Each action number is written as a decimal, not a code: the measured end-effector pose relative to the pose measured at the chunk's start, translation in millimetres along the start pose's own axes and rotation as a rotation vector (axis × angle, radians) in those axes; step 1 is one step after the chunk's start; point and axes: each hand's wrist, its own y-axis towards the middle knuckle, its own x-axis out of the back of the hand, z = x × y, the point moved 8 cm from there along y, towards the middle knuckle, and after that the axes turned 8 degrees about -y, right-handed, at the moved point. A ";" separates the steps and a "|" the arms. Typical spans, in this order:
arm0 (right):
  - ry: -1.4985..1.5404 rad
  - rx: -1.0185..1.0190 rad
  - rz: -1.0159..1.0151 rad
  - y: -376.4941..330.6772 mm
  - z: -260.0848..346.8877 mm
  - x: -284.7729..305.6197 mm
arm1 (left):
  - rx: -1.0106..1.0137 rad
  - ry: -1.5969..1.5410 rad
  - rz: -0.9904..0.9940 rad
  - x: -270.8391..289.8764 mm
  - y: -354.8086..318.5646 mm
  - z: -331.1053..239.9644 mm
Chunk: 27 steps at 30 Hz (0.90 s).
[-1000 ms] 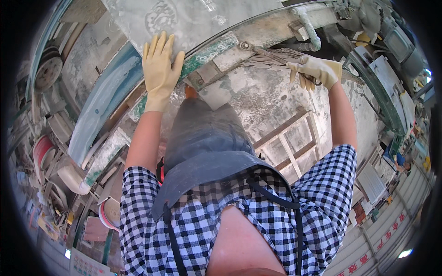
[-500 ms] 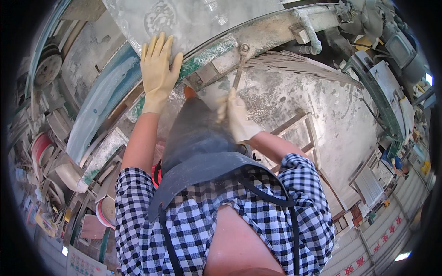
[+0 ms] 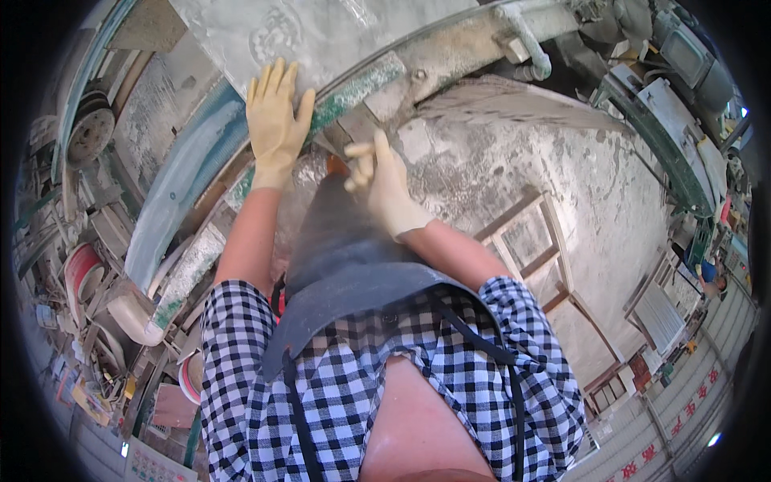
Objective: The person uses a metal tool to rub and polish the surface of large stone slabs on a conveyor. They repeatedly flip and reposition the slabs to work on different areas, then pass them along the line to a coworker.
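My left hand [image 3: 277, 128], in a cream rubber glove, lies flat with fingers stretched on the edge of a wet grey slab [image 3: 321, 40] with a round carved pattern. My right hand [image 3: 385, 181], gloved alike, is above my dark apron [image 3: 341, 233], close to a small block [image 3: 359, 124] on the bench's side. Its fingers are bent inward and slightly blurred. What they hold, if anything, is hidden. On the green and grey bench rail [image 3: 450, 64], a bolt head [image 3: 419, 75] shows bare. I cannot see the wrench now.
A curved blue trough [image 3: 181, 177] runs along the left, beside piled discs and red-rimmed wheels [image 3: 83, 269]. A bent pipe [image 3: 526, 44] juts from the rail. Wooden frames [image 3: 554, 249] lie on the stained floor to the right, near a green metal beam [image 3: 666, 153].
The wrench has come off the bolt and gone from sight. My right hand has moved left and slightly up, toward the small block. My left hand stays on the slab.
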 end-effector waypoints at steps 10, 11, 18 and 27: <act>-0.622 0.228 0.058 -34.2 72.5 33.2 | 0.002 -0.027 -0.003 -1.5 -0.9 2.9; -0.620 0.282 0.102 -35.3 87.3 36.3 | 0.009 -0.020 -0.005 -1.5 -0.5 4.0; -0.975 0.044 0.096 -57.6 137.2 104.7 | 0.014 -0.043 0.001 -1.9 -0.3 4.0; -1.304 -0.124 0.146 -33.5 180.3 105.8 | -0.014 -0.039 -0.017 -1.8 0.0 4.0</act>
